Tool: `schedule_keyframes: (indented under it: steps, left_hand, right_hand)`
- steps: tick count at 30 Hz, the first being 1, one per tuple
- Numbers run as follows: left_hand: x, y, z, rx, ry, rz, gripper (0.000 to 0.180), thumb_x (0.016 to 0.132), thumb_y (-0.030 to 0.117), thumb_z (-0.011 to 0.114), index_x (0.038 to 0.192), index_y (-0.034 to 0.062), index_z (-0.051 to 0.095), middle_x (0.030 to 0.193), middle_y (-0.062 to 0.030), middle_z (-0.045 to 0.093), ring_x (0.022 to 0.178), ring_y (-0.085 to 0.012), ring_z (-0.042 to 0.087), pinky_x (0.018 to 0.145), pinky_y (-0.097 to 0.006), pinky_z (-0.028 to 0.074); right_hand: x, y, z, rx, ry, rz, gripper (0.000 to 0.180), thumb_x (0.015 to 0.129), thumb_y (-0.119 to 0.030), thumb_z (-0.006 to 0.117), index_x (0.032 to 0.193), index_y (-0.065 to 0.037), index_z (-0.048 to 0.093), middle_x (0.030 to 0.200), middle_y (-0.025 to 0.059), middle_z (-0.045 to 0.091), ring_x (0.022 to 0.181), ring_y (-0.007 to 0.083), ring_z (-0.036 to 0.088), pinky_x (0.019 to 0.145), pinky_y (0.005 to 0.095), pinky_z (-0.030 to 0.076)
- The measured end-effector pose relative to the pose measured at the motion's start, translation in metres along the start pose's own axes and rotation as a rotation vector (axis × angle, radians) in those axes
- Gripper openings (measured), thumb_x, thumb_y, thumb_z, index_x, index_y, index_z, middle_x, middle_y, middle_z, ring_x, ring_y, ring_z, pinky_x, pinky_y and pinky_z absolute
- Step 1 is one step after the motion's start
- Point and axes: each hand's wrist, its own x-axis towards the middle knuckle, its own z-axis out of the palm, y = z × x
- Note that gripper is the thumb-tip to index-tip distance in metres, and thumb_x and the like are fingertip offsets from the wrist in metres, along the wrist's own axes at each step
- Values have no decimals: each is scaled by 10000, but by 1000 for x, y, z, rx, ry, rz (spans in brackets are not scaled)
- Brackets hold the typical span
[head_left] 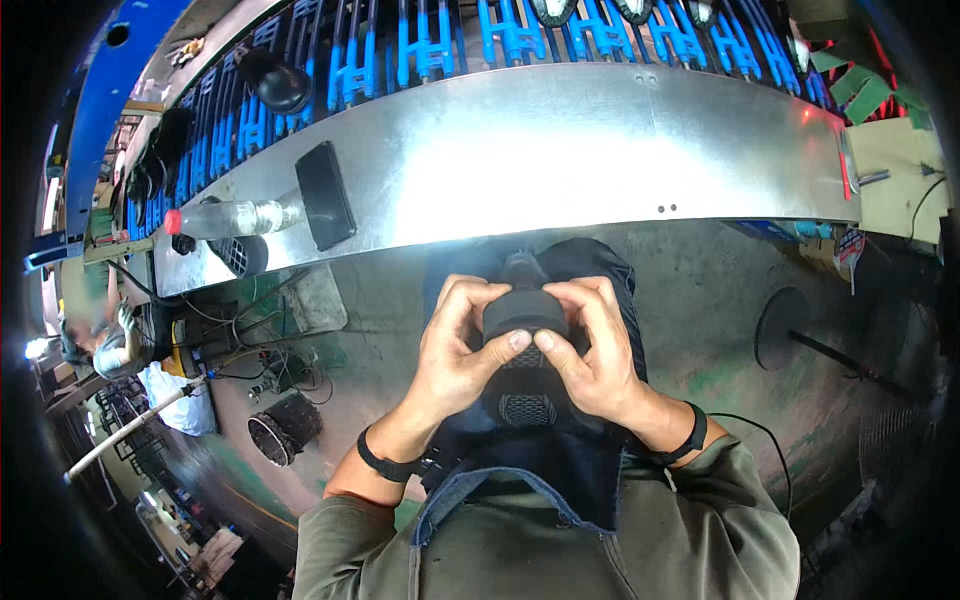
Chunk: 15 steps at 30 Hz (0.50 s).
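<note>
While both hands press on it, the black shoe (pixel 524 345) sits in the air over the person's lap, just below the near edge of the shiny metal counter (pixel 560 150). The left hand (pixel 455 350) and the right hand (pixel 595 350) each have their grip clamped on the shoe, thumbs meeting on its dark top. The shoe looks light and soft, with a mesh part that can bend, so it seems easy to squeeze. The sides look like the best place to hold it, the way the fingers wrap now. On the counter's left end lie a black phone (pixel 325 195) and a clear bottle (pixel 228 218) with a red cap, well apart from the hands. Behind the counter's far edge stand blue racks (pixel 500 40). There is open room over the lap and the green floor (pixel 700 330) on the right.
</note>
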Motion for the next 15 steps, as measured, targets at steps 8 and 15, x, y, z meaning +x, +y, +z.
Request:
schedule_keyframes:
  steps: [8, 15]
  left_hand:
    - [33, -2, -2, 128, -4, -49, 436, 847, 159, 812, 1206, 29, 604, 1147, -93, 517, 963, -180, 546, 831, -309, 468]
    - [25, 6, 11, 707, 133, 140, 859, 770, 350, 849, 1451, 31, 434, 1408, -256, 360, 1298, -448, 404, 1076, -514, 392]
  right_hand:
    - [33, 8, -11, 12, -17, 74, 431, 859, -87, 753, 1238, 8, 572, 1095, 169, 509, 906, 245, 539, 742, 343, 500]
    - [72, 35, -34, 532, -263, 199, 296, 989, -221, 633, 1220, -37, 657, 1286, 120, 551, 1204, 228, 519, 1011, 370, 439]
